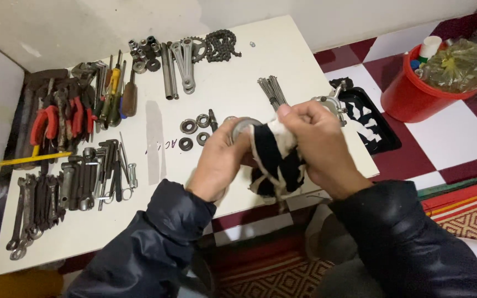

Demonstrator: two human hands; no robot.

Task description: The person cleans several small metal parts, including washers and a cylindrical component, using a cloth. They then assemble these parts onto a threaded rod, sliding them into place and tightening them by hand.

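My left hand (216,163) grips a round metal part (243,126), only its rim showing above my fingers. My right hand (318,146) presses a black-and-white rag (274,160) against that part; the rag hangs down between both hands. Both hands hover over the near right part of a white board (238,77). The rest of the metal part is hidden by the rag and my fingers.
On the board lie bearing rings (194,132), a bundle of spokes (271,91), crank arms with a chain (200,52), screwdrivers (114,91), red pliers (56,121) and wrenches (40,201). A black tray (374,121) and a red bucket (420,91) stand on the tiled floor at right.
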